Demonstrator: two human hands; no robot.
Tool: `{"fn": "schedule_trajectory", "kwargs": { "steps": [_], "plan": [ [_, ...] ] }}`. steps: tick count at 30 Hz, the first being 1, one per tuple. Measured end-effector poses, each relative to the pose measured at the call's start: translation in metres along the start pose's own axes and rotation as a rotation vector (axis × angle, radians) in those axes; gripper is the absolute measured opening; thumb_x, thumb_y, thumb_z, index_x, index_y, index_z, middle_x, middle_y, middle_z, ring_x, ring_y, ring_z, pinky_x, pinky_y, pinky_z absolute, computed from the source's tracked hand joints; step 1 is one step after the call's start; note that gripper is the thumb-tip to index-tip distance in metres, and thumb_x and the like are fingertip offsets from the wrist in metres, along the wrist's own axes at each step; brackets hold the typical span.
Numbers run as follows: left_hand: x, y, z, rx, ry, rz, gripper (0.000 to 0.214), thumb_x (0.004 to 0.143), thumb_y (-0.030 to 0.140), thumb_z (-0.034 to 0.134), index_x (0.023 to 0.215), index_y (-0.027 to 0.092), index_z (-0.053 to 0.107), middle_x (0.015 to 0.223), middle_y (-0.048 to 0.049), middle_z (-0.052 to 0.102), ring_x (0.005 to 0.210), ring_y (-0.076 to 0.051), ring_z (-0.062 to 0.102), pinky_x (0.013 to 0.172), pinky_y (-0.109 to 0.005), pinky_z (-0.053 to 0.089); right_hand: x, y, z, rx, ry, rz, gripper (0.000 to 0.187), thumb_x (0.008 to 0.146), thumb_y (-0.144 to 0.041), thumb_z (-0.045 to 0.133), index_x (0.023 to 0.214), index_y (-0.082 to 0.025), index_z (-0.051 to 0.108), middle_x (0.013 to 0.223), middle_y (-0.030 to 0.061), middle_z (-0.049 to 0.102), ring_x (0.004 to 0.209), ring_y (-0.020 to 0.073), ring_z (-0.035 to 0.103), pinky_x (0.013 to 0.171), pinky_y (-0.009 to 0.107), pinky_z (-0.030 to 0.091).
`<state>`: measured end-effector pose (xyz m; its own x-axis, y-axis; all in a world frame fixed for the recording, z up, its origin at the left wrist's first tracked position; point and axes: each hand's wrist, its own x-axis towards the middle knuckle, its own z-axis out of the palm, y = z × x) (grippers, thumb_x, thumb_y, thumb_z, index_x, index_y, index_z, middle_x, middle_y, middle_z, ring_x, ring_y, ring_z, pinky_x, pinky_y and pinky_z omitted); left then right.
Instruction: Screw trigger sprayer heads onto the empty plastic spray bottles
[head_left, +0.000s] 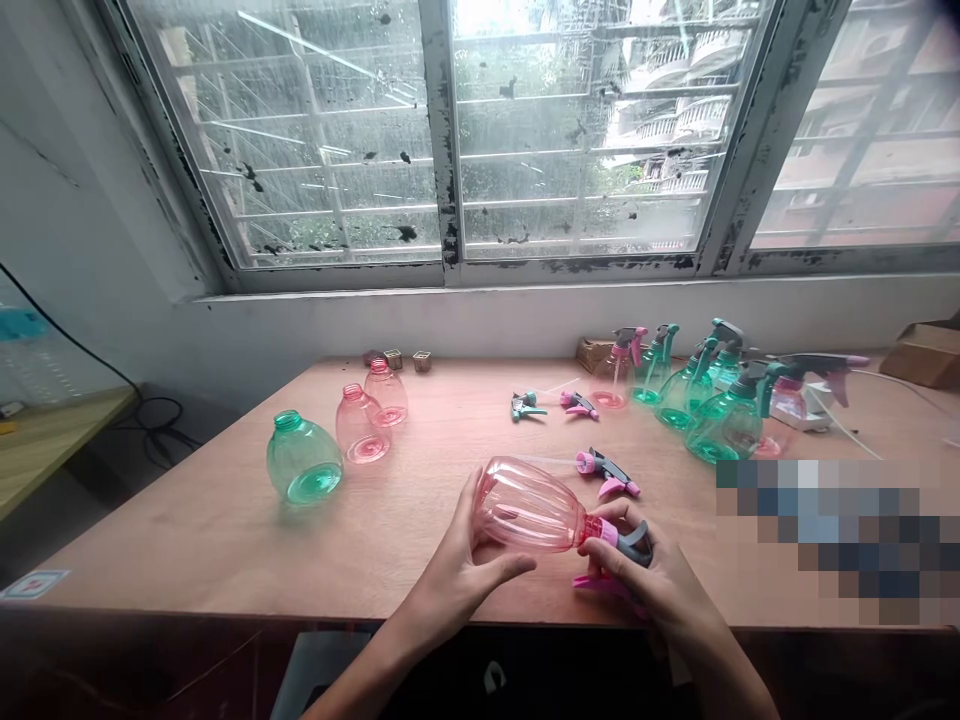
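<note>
Bottle, pink and sideways, I hold remotely over the table, my left hand closed round its base, my right hand clamped on the spray head at its neck.

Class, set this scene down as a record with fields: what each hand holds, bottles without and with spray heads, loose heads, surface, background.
Left hand: holds the rounded body of a see-through pink plastic bottle
Right hand: grips a pink-and-grey plastic spray head at that bottle's neck
Headless bottles: one see-through green bottle, two see-through pink bottles, standing at left
Bottles with heads: a pink and green group, at right
Loose heads: one green-and-grey, two pink-and-grey
Surface: light brown table
Background: grey-framed window
</note>
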<state>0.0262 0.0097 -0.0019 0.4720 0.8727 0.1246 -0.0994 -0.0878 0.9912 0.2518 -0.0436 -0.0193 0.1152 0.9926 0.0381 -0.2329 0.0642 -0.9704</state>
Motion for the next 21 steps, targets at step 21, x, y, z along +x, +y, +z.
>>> {"fn": "schedule_trajectory", "kwargs": {
  "steps": [21],
  "plan": [
    [0.001, 0.007, 0.004, -0.023, 0.084, 0.004, 0.078, 0.086, 0.034, 0.08, 0.15, 0.022, 0.038, 0.151, -0.0143, 0.052, 0.14, -0.033, 0.052, 0.116, -0.043, 0.042, 0.001, 0.001, 0.005, -0.026, 0.008, -0.044, 0.045, 0.068, -0.046, 0.095, 0.094, -0.02, 0.069, 0.088, 0.001, 0.071, 0.075, 0.0194, 0.069, 0.069, 0.037, 0.07]
  ]
}}
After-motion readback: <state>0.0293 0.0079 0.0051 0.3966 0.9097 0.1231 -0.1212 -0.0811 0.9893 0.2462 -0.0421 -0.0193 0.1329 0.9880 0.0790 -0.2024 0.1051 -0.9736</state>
